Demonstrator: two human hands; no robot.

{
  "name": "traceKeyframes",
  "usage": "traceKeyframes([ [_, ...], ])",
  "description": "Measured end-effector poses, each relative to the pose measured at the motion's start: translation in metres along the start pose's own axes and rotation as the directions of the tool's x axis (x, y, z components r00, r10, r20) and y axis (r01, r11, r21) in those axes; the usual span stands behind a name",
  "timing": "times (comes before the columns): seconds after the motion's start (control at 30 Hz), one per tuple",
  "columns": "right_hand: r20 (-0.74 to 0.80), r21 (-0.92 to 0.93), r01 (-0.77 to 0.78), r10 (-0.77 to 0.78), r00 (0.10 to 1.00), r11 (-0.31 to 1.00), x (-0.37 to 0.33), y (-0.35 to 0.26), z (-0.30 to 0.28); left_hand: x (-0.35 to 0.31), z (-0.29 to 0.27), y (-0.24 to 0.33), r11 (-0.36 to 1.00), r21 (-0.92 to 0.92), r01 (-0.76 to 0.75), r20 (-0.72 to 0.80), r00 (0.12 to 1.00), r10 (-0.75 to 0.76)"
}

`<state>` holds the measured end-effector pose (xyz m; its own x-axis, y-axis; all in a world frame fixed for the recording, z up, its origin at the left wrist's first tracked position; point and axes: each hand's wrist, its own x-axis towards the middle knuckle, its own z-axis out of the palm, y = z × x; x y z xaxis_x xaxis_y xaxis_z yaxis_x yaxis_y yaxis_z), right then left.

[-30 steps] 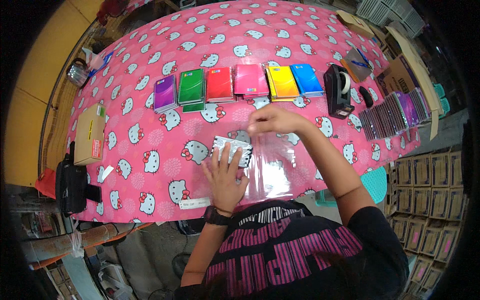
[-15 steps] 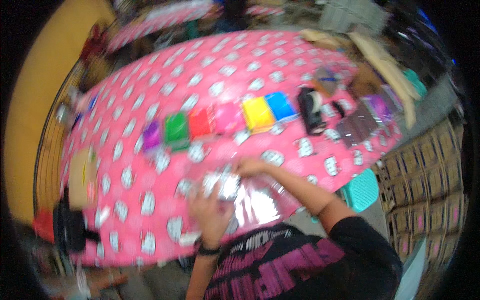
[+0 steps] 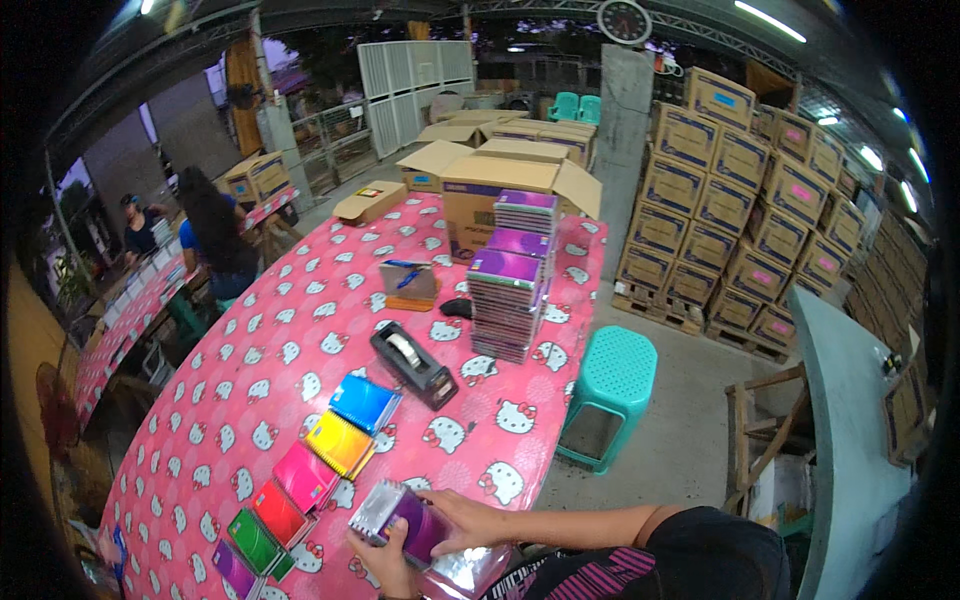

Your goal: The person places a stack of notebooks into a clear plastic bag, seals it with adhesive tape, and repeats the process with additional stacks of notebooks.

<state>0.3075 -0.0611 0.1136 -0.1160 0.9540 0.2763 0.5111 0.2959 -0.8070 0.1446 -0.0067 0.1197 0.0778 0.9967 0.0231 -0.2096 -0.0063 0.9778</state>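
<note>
Both my hands are closed on a small stack of purple spiral notebooks [image 3: 430,532] at the table's near edge, its wire binding toward the left. My left hand [image 3: 388,562] grips the near left side, thumb across the top cover. My right hand [image 3: 462,520] holds the right end. Shiny clear plastic [image 3: 470,570] lies partly under my hands. Just left is a slanting row of small spiral notebooks: purple [image 3: 236,570], green [image 3: 256,541], red [image 3: 281,512], pink [image 3: 306,476], yellow [image 3: 340,443] and blue [image 3: 366,402].
A black tape dispenser [image 3: 413,365] sits beyond the row. Behind it stand a tall stack of purple notebooks [image 3: 505,300], a small stand with a blue pen [image 3: 408,285] and an open cardboard box [image 3: 470,205]. A green stool [image 3: 612,385] is right of the table. People sit far left.
The view has swung up and to the right. My hands, earlier low over a shiny pack and clear plastic, now grip the purple notebooks beside the row.
</note>
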Motion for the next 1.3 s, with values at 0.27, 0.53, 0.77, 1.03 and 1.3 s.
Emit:
traceKeyframes([
  [0.27,-0.265,-0.032,-0.225,0.209,0.941,0.974,-0.014,0.022,-0.112,-0.012,0.107,0.031,0.785,-0.45,0.425,0.548,0.826,-0.133],
  [0.53,-0.568,-0.532,-0.152,-0.218,0.794,0.833,0.046,0.023,-0.326,-0.003,0.052,0.027,0.965,-0.195,0.178,0.204,0.969,-0.138],
  [0.77,-0.583,-0.722,-0.456,-0.102,0.806,0.521,0.136,0.094,-0.435,-0.016,-0.009,0.013,0.993,-0.073,0.097,-0.11,0.988,-0.105],
  [1.03,-0.377,-0.818,-0.466,0.295,0.878,0.338,0.172,0.148,-0.43,-0.057,-0.094,-0.03,0.684,0.726,-0.076,-0.052,0.985,0.164],
  [1.3,-0.208,-0.263,0.071,-0.128,0.97,0.962,0.137,0.066,-0.204,-0.073,-0.127,-0.075,-0.014,0.997,0.071,-0.072,0.995,-0.073],
])
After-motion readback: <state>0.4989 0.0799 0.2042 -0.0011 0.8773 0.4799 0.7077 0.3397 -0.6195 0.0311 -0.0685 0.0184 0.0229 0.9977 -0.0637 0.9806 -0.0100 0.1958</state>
